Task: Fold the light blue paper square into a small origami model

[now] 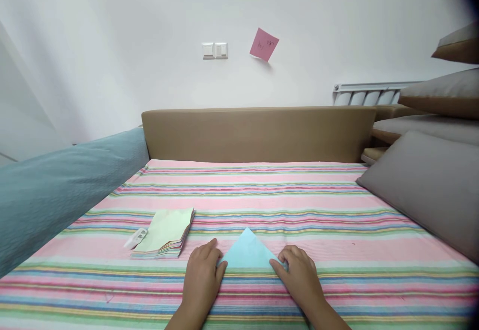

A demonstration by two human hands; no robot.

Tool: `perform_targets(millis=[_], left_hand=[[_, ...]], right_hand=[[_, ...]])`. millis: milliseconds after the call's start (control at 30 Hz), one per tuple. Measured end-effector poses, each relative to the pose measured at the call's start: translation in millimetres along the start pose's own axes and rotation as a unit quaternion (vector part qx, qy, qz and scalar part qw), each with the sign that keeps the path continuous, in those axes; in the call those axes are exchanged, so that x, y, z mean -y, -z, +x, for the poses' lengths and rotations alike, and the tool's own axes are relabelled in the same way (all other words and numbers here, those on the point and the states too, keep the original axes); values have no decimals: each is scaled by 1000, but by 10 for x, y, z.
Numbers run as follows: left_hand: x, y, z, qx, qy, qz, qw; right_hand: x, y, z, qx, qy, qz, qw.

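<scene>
A light blue sheet of paper [247, 251], folded into a triangle, lies on the striped cloth with its point away from me and its long straight edge towards me. At the triangle's left corner is my left hand [202, 272], its thumb and fingers closed around the tip. My right hand [300, 274] pinches the opposite corner between thumb and curled fingers. Both corner tips are partly hidden by the fingers. To the left of my left hand rests a stack of coloured paper [167, 230], pale green on top, with a small white object [135, 238] against its left side.
The pink striped cloth [262, 202] covers the seat. A brown backrest [258, 135] stands behind it, a blue-covered armrest [75, 175] on the left, grey cushions [430, 185] on the right. On the wall are a pink note [264, 45] and switches [214, 51].
</scene>
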State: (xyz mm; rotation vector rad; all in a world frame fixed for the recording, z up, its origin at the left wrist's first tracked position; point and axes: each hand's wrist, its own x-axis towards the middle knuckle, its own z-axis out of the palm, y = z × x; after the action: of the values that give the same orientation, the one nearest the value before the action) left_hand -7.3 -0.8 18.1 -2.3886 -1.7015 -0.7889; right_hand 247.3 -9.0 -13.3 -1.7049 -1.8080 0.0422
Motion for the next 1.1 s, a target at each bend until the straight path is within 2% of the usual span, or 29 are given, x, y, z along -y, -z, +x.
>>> perform_targets(millis=[100,167,333,633,900,1100], left_hand=[[-142,-40,-57,-19,-82,30,996],[-237,-71,-112,-11,-129,40,991],[-380,-117,-211,73,-196,43,977],[-405,-108,-191,145,-133,3,981],[-384,13,-189,163,-55,2,985],[-299,81,-204,150,-22,8,988]], right_hand=[[21,20,4,17,-15,4,1000],[35,29,6,27,-22,4,999],[39,14,14,42,-30,1,999],[9,18,29,57,-38,5,998],[23,41,21,48,-31,10,998],[46,69,20,53,-33,10,998]])
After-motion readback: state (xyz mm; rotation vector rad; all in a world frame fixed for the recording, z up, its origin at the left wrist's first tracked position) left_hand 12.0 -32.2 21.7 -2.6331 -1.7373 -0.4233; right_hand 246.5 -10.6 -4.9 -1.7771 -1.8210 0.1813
